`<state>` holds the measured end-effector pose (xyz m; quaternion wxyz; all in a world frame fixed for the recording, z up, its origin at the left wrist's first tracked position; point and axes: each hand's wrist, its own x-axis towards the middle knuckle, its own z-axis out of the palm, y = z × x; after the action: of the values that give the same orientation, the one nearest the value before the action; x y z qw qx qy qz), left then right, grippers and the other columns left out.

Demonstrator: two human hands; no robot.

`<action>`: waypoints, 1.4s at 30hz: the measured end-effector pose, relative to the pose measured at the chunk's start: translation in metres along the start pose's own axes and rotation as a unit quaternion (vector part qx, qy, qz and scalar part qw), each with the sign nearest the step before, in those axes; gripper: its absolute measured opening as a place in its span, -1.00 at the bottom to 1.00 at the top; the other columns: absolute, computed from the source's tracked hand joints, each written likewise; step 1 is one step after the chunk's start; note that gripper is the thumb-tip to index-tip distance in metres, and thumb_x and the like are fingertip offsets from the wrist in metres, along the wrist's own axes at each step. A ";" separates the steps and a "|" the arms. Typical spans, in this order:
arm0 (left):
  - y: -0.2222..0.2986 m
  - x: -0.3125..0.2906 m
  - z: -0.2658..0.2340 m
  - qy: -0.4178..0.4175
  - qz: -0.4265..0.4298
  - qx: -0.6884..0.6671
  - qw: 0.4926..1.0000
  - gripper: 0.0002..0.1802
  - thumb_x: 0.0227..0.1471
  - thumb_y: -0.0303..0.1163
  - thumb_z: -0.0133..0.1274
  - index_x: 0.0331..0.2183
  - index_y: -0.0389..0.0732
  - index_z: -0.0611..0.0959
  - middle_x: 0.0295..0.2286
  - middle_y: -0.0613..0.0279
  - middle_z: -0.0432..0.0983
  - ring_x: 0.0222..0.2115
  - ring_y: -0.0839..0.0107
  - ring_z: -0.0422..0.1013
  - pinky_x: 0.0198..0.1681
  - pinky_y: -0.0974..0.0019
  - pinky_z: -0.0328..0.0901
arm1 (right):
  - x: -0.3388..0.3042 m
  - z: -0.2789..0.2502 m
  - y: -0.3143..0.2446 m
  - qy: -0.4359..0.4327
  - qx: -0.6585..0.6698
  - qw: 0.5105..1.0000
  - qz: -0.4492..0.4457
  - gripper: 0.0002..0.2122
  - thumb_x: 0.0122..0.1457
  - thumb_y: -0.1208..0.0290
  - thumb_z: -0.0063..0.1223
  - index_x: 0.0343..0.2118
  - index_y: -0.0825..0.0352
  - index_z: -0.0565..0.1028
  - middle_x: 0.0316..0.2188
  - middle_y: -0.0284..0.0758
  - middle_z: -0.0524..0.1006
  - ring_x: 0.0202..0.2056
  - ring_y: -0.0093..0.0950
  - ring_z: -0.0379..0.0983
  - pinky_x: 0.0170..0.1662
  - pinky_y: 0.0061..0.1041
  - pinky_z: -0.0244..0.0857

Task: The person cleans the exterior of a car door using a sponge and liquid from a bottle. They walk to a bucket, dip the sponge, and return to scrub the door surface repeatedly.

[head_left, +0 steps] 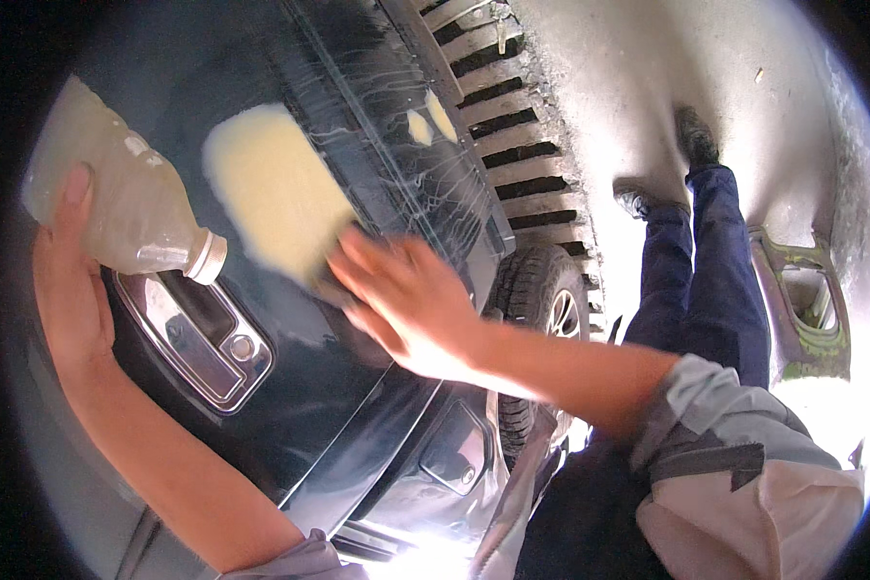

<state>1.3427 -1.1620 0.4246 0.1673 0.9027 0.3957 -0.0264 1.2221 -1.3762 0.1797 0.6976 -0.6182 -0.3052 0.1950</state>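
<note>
A cloudy plastic bottle [130, 193] with a white cap is gripped in my left hand [72, 280]. It tilts down to the right, its cap just above a chrome door handle [198, 338]. On the dark vehicle door [309, 406] is a pale yellow filler patch [271, 184], smooth with soft edges. My right hand [416, 309] presses at the lower right edge of this patch, blurred by motion. Its fingers are bent close together over a thin dark edge; what they hold is mostly hidden. Two small yellow spots [430, 121] lie farther right on the scratched, wet-looking lower panel.
A slotted floor grate [522, 145] runs beside the vehicle, with a tyre [522, 290] near it. A second handle [457, 449] is on the neighbouring door. My legs [701, 261] stand on pale floor, and a worn greenish stand [807, 300] is to their right.
</note>
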 end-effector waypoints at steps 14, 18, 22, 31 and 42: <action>-0.005 0.013 0.018 -0.027 0.014 -0.003 1.000 -0.26 0.17 -0.02 0.15 0.12 -0.46 0.43 0.03 0.01 0.46 0.06 0.28 0.39 0.19 0.23 0.19 | 0.056 -0.007 0.031 0.055 -0.009 0.996 0.076 -0.45 0.14 0.32 0.22 0.18 0.33 0.34 0.19 -0.05 0.35 -0.06 -0.05 0.43 0.03 -0.17 0.34; -0.007 0.011 0.005 -0.032 -0.020 -0.026 0.999 -0.24 0.17 0.00 0.15 0.13 -0.46 0.43 0.04 0.01 0.45 0.07 0.29 0.38 0.19 0.22 0.19 | -0.012 -0.008 0.012 0.021 0.009 0.999 0.037 -0.39 0.12 0.35 0.26 0.22 0.33 0.30 0.22 -0.04 0.32 -0.04 -0.07 0.43 0.04 -0.16 0.34; -0.003 0.005 0.010 -0.024 -0.003 -0.019 1.000 -0.26 0.18 -0.04 0.14 0.13 -0.47 0.42 0.01 -0.03 0.47 0.03 0.27 0.41 0.15 0.24 0.24 | -0.041 -0.009 0.007 0.002 0.014 0.999 0.044 -0.36 0.09 0.37 0.30 0.23 0.31 0.28 0.24 -0.02 0.28 -0.03 -0.09 0.43 0.03 -0.11 0.35; -0.012 0.011 0.003 -0.023 -0.003 -0.009 1.000 -0.26 0.20 -0.04 0.12 0.15 -0.48 0.40 0.00 -0.08 0.46 0.03 0.24 0.41 0.17 0.21 0.20 | -0.041 -0.012 0.010 -0.022 0.005 0.999 0.048 -0.32 0.05 0.35 0.33 0.25 0.29 0.30 0.30 -0.06 0.21 0.00 -0.07 0.39 0.04 -0.16 0.36; -0.015 0.014 0.005 -0.011 0.009 0.003 1.000 -0.24 0.23 -0.05 0.10 0.16 -0.53 0.36 0.02 -0.14 0.44 0.02 0.21 0.41 0.19 0.19 0.18 | 0.007 -0.010 0.024 -0.008 0.044 0.996 0.083 -0.36 0.13 0.34 0.26 0.25 0.35 0.25 0.25 -0.05 0.29 0.03 -0.03 0.39 0.08 -0.10 0.34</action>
<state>1.3418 -1.1439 0.4133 0.1693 0.9062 0.3858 -0.0360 1.2360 -1.3755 0.1572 0.7029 -0.6090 -0.2490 0.2703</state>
